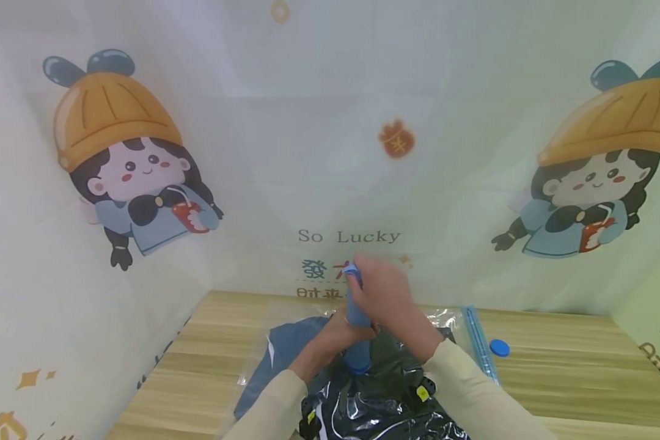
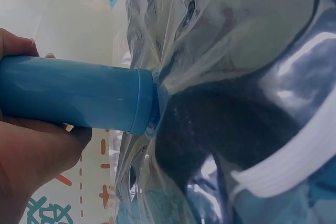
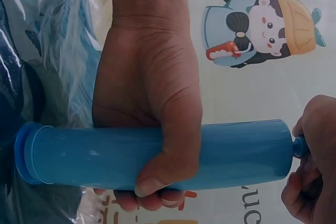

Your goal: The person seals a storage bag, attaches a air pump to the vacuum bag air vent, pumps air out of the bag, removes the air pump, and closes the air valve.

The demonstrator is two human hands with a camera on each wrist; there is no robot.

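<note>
A blue hand pump [image 1: 357, 357] stands nearly upright on a clear plastic storage bag [image 1: 385, 397]. Dark and blue fabric fills the bag. My left hand [image 1: 343, 333] wraps around the pump's barrel, thumb across it in the right wrist view. At the top, my right hand [image 1: 385, 290] grips the pump handle [image 1: 352, 271]. A short piece of rod shows between the barrel [image 3: 241, 153] and the right fingers. In the left wrist view, the pump's base ring [image 2: 140, 100] meets the wrinkled plastic; whatever lies beneath it is hidden.
A round blue cap [image 1: 499, 348] lies on the wooden table [image 1: 550, 366], right of the bag's blue zip edge [image 1: 480, 342]. Behind the table hangs a pale printed curtain [image 1: 330, 153]. Black wrist devices with yellow marks [image 1: 422, 393] sit over the bag.
</note>
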